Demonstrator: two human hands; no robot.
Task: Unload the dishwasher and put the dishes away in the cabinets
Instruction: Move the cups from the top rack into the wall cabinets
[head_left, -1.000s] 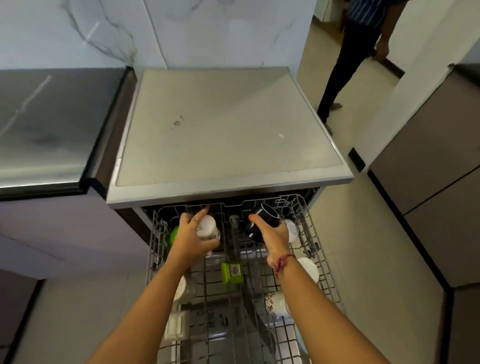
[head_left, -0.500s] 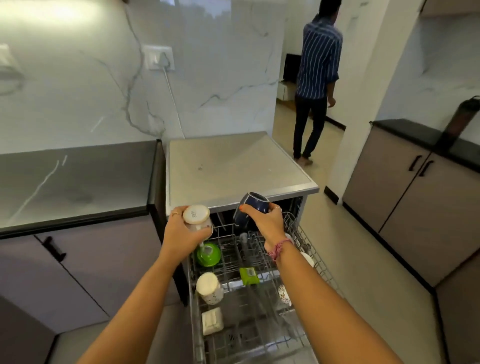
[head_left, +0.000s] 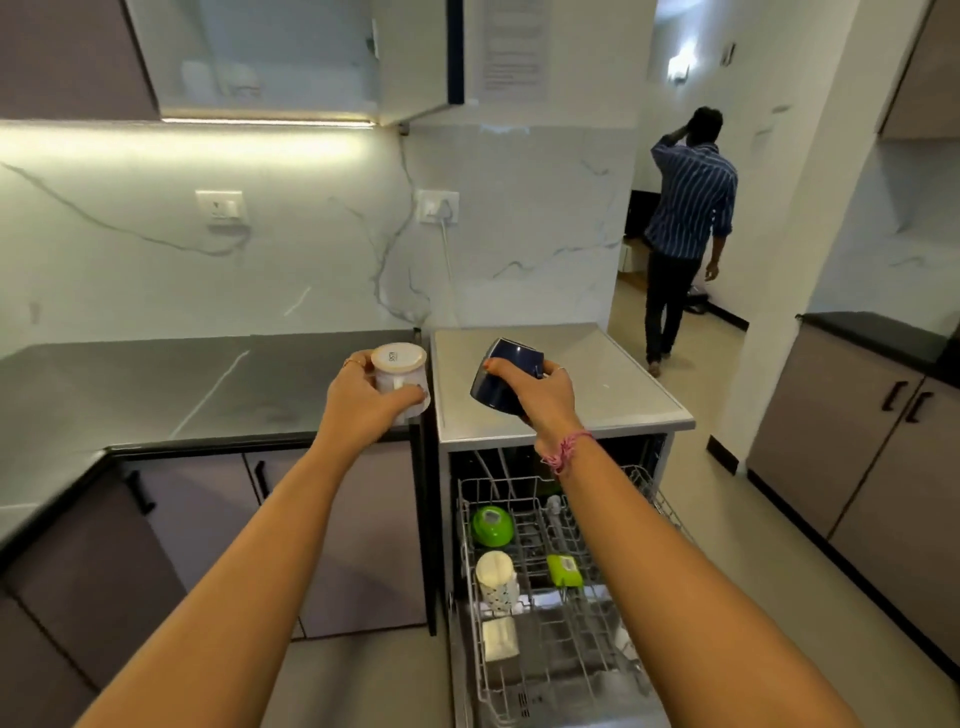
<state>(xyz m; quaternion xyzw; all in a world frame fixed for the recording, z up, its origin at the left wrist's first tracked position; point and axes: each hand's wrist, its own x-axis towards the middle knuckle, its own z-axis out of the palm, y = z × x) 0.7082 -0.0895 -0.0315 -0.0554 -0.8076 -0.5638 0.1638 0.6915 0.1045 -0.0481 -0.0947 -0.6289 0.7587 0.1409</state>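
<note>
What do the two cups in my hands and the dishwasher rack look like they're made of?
White cup: likely glazed ceramic, opaque and smooth. Dark blue cup: probably glossy glazed ceramic, with a soft sheen. Dishwasher rack: thin coated metal wire, pale grey grid.

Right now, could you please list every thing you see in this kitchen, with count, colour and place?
white mug: one, white, upside down in the left hand, above the counter edge
blue mug: one, dark blue, tilted in the right hand, above the dishwasher top
dishwasher rack: one, grey wire, pulled out below
green bowl: one, green, rack back left
cream cup: one, cream, rack left
green tag: one, green, rack middle
counter: one, dark, left
wall cabinet: one, glass-fronted, above the counter
other person: one, striped blue shirt, doorway
left hand: one
right hand: one
</note>
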